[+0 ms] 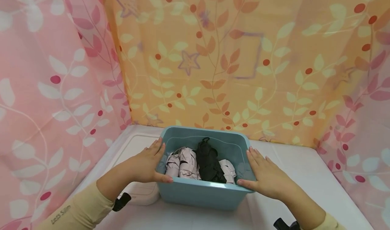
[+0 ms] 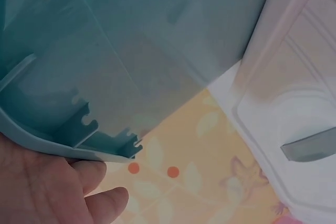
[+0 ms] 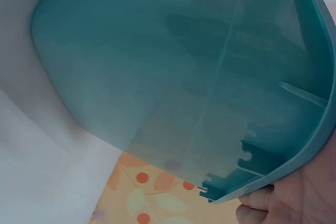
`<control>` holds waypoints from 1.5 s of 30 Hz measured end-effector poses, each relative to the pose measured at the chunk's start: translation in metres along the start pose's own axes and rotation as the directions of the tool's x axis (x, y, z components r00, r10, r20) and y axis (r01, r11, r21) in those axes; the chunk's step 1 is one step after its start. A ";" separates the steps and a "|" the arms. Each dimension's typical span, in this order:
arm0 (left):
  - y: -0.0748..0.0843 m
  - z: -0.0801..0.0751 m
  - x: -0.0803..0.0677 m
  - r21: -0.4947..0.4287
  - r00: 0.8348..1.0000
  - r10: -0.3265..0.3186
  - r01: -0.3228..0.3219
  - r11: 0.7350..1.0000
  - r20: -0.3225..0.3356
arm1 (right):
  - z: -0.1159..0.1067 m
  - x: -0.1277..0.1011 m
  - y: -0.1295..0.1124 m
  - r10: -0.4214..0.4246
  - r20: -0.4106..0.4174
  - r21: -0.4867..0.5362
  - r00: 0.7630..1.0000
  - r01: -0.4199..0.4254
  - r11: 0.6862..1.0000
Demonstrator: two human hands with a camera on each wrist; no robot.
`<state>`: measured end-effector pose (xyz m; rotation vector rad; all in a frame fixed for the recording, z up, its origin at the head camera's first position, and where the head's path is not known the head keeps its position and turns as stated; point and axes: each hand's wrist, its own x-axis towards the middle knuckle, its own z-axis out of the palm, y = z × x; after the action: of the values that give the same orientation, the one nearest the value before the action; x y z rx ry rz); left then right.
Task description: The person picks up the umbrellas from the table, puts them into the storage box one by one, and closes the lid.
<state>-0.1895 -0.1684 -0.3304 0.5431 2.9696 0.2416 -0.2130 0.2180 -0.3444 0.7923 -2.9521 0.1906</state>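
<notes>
A blue plastic storage bin [image 1: 201,194] stands between both hands, its top uncovered. My left hand [image 1: 144,165] rests on the left side rim, fingers straight and pointing away, thumb lying over the front corner. On the opposite rim lies my right hand [image 1: 268,174], its fingers extended and its thumb across the front right corner. Inside the bin, pale pinkish rolled bundles [image 1: 188,164] sit beside a black rolled bundle [image 1: 208,162] with a small loop at its end; they look like folded umbrellas. Another pale bundle [image 1: 228,170] lies right of the black one.
A white lid [image 1: 137,192] lies on the white tabletop [image 1: 283,159] left of the bin and partly behind my left arm. A grey latch [image 2: 310,145] shows on it in the left wrist view. Orange patterned cloth [image 1: 219,61] hangs behind, with pink cloth on both sides.
</notes>
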 end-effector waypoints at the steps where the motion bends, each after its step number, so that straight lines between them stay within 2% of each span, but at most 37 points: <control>1: 0.000 0.000 0.000 0.002 1.000 0.001 -0.001 1.000 -0.003 | -0.001 0.000 0.000 0.001 0.003 -0.012 1.000 -0.001 1.000; 5: -0.007 0.002 -0.003 0.003 0.999 0.019 -0.019 1.000 -0.028 | -0.003 0.000 -0.003 0.006 0.012 -0.030 1.000 -0.006 1.000; 8: -0.022 0.001 -0.008 -0.029 0.997 0.025 -0.027 0.999 -0.077 | -0.004 -0.001 -0.005 0.009 0.019 -0.026 1.000 -0.008 1.000; 13: -0.061 0.003 -0.019 -0.167 0.987 -0.078 0.054 0.984 -0.143 | -0.006 -0.002 -0.006 0.004 0.008 -0.031 1.000 -0.004 1.000; 18: -0.095 0.010 -0.033 -0.310 0.975 -0.161 0.109 0.945 -0.150 | -0.005 -0.001 -0.005 0.008 0.005 -0.038 1.000 -0.008 0.999; 25: -0.124 0.027 -0.047 -0.428 0.962 -0.242 0.166 0.889 -0.128 | -0.006 0.000 -0.004 0.010 0.004 -0.033 1.000 -0.010 0.999; 30: -0.150 0.046 -0.053 -0.529 0.943 -0.322 0.229 0.817 -0.089 | -0.005 0.000 -0.004 0.014 0.006 -0.016 1.000 -0.014 1.000; 34: -0.166 0.059 -0.060 -0.575 0.928 -0.365 0.260 0.776 -0.073 | -0.003 0.001 -0.003 0.018 0.006 -0.002 1.000 -0.018 1.000; 37: -0.176 0.070 -0.065 -0.584 0.922 -0.381 0.275 0.764 -0.064 | -0.002 0.002 -0.003 0.012 0.002 0.002 1.000 -0.012 1.000; 42: -0.187 0.084 -0.071 -0.605 0.905 -0.426 0.327 0.726 -0.021 | -0.001 0.002 -0.003 0.016 0.006 0.009 1.000 -0.016 1.000; 45: -0.190 0.090 -0.071 -0.609 0.898 -0.440 0.334 0.719 -0.027 | -0.001 0.001 -0.003 0.016 0.006 0.008 1.000 -0.016 1.000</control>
<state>-0.1752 -0.3569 -0.4463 -0.1970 2.8215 1.1661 -0.2126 0.2152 -0.3425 0.7716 -2.9663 0.2009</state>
